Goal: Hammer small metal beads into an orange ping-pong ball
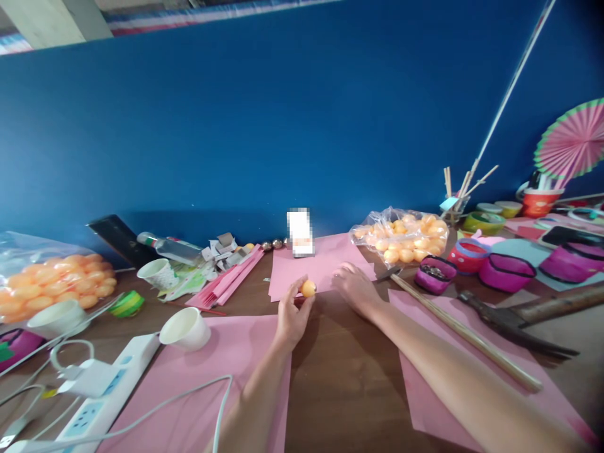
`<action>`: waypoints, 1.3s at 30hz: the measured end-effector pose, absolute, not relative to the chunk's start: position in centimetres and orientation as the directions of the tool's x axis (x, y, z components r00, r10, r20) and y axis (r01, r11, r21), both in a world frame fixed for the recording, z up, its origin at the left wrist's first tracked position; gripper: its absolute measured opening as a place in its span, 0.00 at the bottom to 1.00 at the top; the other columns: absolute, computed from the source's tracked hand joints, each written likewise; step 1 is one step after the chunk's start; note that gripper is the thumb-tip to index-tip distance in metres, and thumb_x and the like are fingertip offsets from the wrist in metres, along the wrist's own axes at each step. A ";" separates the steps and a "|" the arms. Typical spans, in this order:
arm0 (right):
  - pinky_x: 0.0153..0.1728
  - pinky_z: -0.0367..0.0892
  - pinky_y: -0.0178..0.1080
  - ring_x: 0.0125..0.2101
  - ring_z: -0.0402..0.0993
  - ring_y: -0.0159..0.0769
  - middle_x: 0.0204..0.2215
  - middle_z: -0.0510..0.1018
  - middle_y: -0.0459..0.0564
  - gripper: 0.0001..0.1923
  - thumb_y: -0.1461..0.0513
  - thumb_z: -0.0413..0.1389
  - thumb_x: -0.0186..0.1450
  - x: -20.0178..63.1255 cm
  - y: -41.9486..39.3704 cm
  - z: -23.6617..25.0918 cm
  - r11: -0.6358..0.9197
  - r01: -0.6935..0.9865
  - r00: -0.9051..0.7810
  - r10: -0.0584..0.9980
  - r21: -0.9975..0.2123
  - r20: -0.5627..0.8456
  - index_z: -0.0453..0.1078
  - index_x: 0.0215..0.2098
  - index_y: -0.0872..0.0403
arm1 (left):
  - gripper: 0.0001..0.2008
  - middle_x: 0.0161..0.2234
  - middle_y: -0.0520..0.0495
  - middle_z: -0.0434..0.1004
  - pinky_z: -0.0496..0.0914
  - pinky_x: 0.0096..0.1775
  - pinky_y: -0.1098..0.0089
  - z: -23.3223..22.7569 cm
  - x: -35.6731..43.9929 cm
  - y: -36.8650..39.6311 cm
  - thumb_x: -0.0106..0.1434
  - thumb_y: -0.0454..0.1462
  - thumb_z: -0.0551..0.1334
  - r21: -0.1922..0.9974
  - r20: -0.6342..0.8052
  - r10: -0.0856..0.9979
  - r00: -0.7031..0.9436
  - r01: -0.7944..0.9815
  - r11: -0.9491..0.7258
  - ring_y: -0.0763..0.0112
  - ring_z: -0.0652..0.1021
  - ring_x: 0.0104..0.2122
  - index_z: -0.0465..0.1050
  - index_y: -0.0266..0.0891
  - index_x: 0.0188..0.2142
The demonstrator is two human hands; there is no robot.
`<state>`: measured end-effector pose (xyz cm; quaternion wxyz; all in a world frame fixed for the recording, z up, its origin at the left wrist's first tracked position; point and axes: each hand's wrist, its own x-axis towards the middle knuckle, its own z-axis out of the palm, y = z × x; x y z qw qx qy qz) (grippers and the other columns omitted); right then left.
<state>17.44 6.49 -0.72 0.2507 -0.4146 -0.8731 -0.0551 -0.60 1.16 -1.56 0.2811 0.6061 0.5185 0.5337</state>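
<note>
Left hand [293, 311], yours: thumb and fingers pinching one orange ball [308, 289] (ping-pong type, by the look of it) at the near edge of the middle pink sheet [283, 277]. Right hand [353, 286], yours: palm down, fingers bent, at that sheet's near edge; whether it grips anything, you cannot tell.

Step in hand, as judged: holding the ball; the next move calls for a steady left pinch and the right hand free.

Wooden table [344, 390], near-left corner: white power strip [136, 358]. Right edge: claw hammer [500, 314], beside a wooden rod [472, 333]. Far edge, right of middle: bag of orange balls [406, 233]. Beyond the far edge: blue partition [302, 126].
</note>
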 end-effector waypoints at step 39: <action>0.30 0.64 0.34 0.26 0.68 0.31 0.28 0.72 0.47 0.10 0.58 0.49 0.60 16.2 4.3 1.3 0.403 0.190 -0.408 0.862 -0.895 0.301 0.68 0.33 0.55 | 0.22 0.43 0.44 0.72 0.69 0.41 0.67 -0.9 -1.0 1.3 0.51 0.40 0.62 0.992 0.121 0.988 -0.097 -0.017 -0.123 0.68 0.75 0.37 0.65 0.38 0.46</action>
